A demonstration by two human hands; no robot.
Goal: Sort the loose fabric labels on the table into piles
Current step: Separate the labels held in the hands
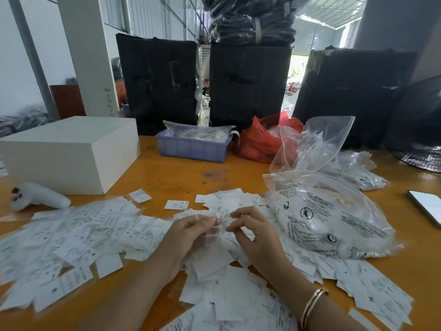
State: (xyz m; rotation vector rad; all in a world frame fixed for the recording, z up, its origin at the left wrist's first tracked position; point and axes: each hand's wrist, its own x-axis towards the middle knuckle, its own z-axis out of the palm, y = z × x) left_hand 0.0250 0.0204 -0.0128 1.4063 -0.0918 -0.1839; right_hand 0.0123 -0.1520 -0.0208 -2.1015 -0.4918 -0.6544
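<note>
White fabric labels with black print lie scattered over the orange table (167, 173). A broad spread of labels (71, 237) covers the left side, and a heap (226, 278) lies under and before my hands. My left hand (188, 237) and my right hand (255, 235) meet over the middle of the table, both pinching a small bunch of labels (224, 217) between fingertips and thumbs. One single label (176, 204) lies apart beyond my hands. More labels (372, 287) trail off to the right.
A white box (71, 151) stands at the left, with a white controller (35, 195) beside it. A lilac tray (193, 146), a red bag (260, 139) and clear printed plastic bags (329, 216) lie behind and right. A phone (427, 206) and a fan (420, 130) sit at the right edge. Black bundles line the back.
</note>
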